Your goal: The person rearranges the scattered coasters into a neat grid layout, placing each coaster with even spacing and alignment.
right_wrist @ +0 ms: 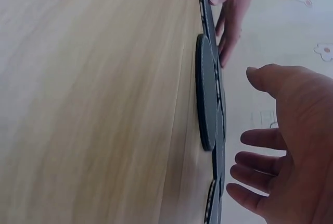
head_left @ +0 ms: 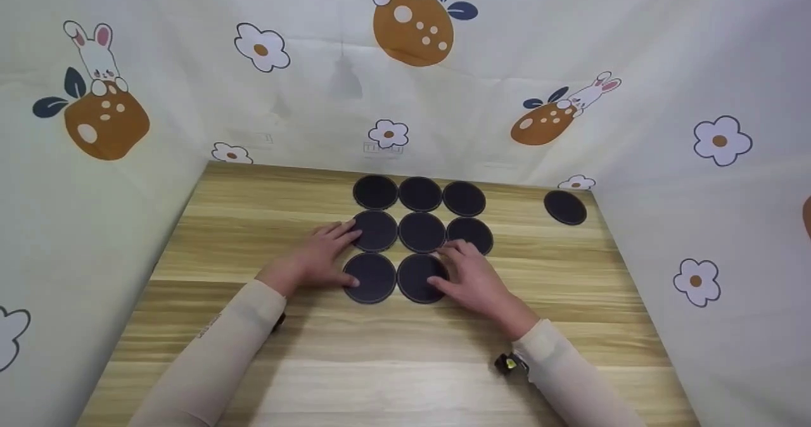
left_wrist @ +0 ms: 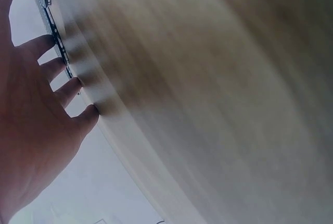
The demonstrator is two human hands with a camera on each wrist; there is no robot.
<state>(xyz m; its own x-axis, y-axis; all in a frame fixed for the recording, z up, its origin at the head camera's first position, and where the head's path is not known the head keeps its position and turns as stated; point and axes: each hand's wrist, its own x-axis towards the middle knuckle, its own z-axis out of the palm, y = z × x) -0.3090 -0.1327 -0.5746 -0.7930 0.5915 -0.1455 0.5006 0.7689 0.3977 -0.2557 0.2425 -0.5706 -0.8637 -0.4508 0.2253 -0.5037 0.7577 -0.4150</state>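
Observation:
Black round coasters with stitched rims lie flat in rows, edges close together. My left hand [head_left: 320,256] spreads its fingers at the left edge of the middle-row coaster [head_left: 376,231], its thumb on the front-left coaster [head_left: 369,279]. In the left wrist view, the left fingertips [left_wrist: 88,114] reach down to the coasters and wood. My right hand [head_left: 474,278] is over the right side of the other front-row coaster [head_left: 418,279]. From the right wrist view, the right hand [right_wrist: 304,135] has loosely bent fingers, thumb apart, and grips nothing.
A separate black coaster [head_left: 565,208] lies near the back right corner of the wood-grain table [head_left: 355,363]. Pale fabric [head_left: 304,110] printed with rabbits and flowers hangs around the table's back and sides. The back row has three coasters [head_left: 420,194].

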